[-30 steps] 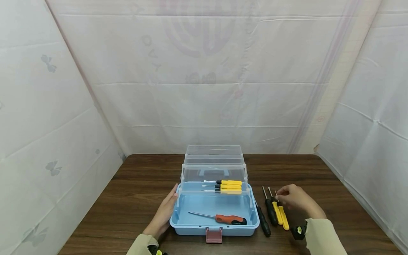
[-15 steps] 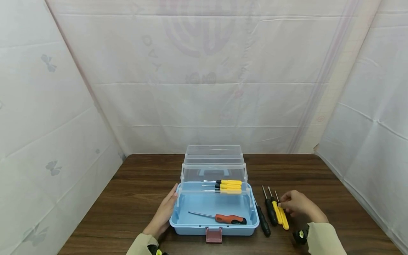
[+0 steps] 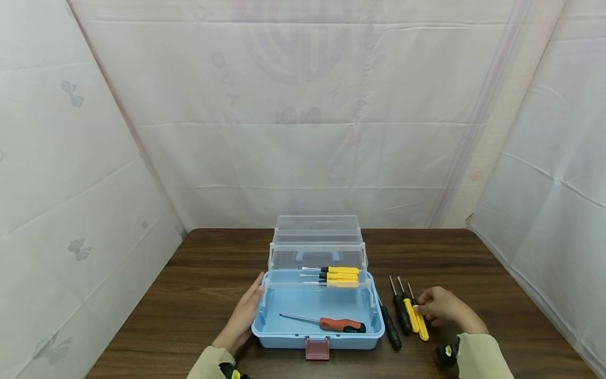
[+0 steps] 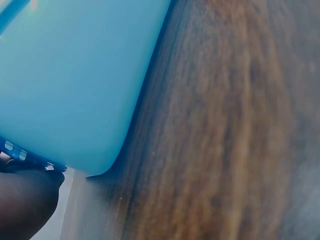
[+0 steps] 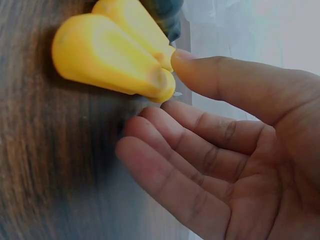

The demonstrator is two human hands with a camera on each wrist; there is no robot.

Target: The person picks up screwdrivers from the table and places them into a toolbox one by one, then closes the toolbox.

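Note:
My left hand [image 3: 243,315] rests along the left side of a light blue toolbox [image 3: 317,342], its fingers fairly straight against the wall. In the left wrist view, a fingertip [image 4: 30,197] touches the toolbox rim. At the right, my right hand [image 3: 447,307] pinches the neck of the rightmost yellow screwdriver [image 3: 423,327], which lies on the table; in the right wrist view the thumb [image 5: 210,75] and fingers stand on either side of the handle. A second yellow screwdriver [image 3: 411,316] lies against it. Beside that is a black screwdriver [image 3: 402,315].
Another black screwdriver [image 3: 391,332] leans along the toolbox's right side. An orange screwdriver [image 3: 338,325] lies inside the box; several small yellow screwdrivers [image 3: 342,276] sit in its raised clear tray [image 3: 284,281]. The transparent lid [image 3: 317,223] stands raised behind. Sheeted walls surround the wooden table [image 3: 208,273].
My right hand has moved slightly toward me, from the shaft of the rightmost yellow screwdriver down to its handle. The left hand and toolbox stay in place.

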